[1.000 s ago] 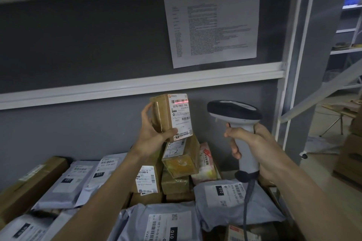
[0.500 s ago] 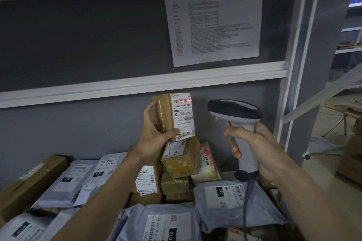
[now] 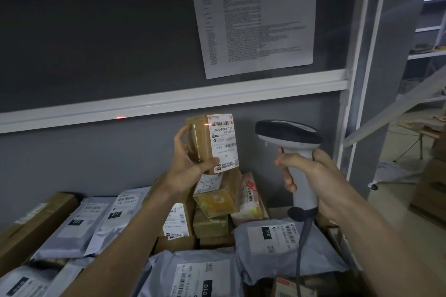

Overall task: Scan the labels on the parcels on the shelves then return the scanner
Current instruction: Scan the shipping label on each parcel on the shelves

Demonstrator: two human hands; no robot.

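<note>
Above shelved parcels (image 3: 277, 243), a labelled box (image 3: 212, 142) is gripped by the left hand (image 3: 190, 161); the scanner (image 3: 296, 152) is clasped by the right hand (image 3: 313, 176).

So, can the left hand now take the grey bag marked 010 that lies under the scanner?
Probably not yet. The left hand grips a small brown box, so it is full, and the right hand with the scanner is above the grey bag.

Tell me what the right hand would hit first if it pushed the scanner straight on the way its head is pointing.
Probably the small brown parcel held up by the left hand: the scanner in the right hand faces it, and a red spot sits beside its label. Depth is unclear.
</note>
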